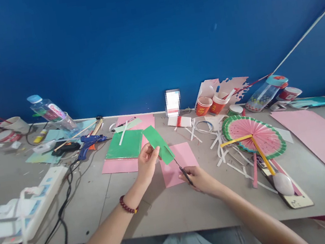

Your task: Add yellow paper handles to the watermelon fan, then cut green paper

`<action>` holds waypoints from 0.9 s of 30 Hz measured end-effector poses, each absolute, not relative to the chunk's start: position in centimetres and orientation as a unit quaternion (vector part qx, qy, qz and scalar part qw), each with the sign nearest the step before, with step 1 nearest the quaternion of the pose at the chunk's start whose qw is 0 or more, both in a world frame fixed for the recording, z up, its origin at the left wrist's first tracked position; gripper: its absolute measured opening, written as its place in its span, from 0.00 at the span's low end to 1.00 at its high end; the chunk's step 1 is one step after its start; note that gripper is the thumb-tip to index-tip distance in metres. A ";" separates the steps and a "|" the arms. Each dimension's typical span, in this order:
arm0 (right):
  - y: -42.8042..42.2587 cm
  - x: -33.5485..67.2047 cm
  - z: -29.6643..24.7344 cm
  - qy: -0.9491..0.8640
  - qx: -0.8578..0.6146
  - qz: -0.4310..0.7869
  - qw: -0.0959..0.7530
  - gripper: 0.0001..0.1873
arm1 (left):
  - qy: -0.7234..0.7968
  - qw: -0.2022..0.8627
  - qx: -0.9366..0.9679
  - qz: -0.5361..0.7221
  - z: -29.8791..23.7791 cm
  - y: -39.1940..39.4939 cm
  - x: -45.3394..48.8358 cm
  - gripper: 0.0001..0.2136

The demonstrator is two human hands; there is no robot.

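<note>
My left hand (146,163) pinches a green paper strip (157,142) and holds it tilted above the grey table (169,210). A bead bracelet (128,206) circles that wrist. My right hand (199,178) grips small scissors (181,169), whose blades meet the strip's lower right end. A pink sheet (177,164) lies flat under both hands. Behind it a green sheet (124,145) rests on more pink paper.
A blue glue gun (90,143), a white power strip (31,207) with cables and a water bottle (48,110) are at left. At right lie a watermelon paper fan (254,136), white paper strips, red paper cups (210,104) and large pink sheets (320,139).
</note>
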State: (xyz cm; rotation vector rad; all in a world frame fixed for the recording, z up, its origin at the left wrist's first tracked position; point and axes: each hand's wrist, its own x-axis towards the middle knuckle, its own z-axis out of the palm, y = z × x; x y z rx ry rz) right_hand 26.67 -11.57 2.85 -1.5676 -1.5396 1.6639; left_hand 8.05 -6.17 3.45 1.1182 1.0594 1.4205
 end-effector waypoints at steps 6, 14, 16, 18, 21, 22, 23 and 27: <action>-11.7 26.6 2.9 -0.543 -0.555 0.598 0.196 0.20 | 0.486 0.462 0.496 0.552 3.5 -6.4 7.8 0.15; -11.8 26.7 2.8 -0.538 -0.555 0.604 0.193 0.19 | 0.464 0.457 0.508 0.564 3.8 -6.3 7.8 0.16; -11.9 26.7 2.8 -0.536 -0.552 0.609 0.193 0.18 | 0.461 0.452 0.511 0.567 3.6 -6.3 7.8 0.17; -11.9 26.7 2.8 -0.534 -0.548 0.613 0.196 0.18 | 0.455 0.451 0.516 0.569 3.5 -6.3 7.8 0.17; -11.9 26.7 2.5 -0.528 -0.543 0.621 0.201 0.18 | 0.455 0.442 0.523 0.569 3.4 -6.3 7.8 0.17; -11.9 26.7 2.4 -0.527 -0.541 0.624 0.200 0.19 | 0.459 0.437 0.525 0.568 3.4 -6.4 7.8 0.17; -11.9 26.7 2.3 -0.527 -0.540 0.626 0.198 0.19 | 0.464 0.433 0.526 0.566 3.5 -6.4 7.8 0.17; -11.9 26.9 2.2 -0.533 -0.537 0.626 0.190 0.18 | 0.468 0.430 0.533 0.558 3.9 -6.7 7.9 0.16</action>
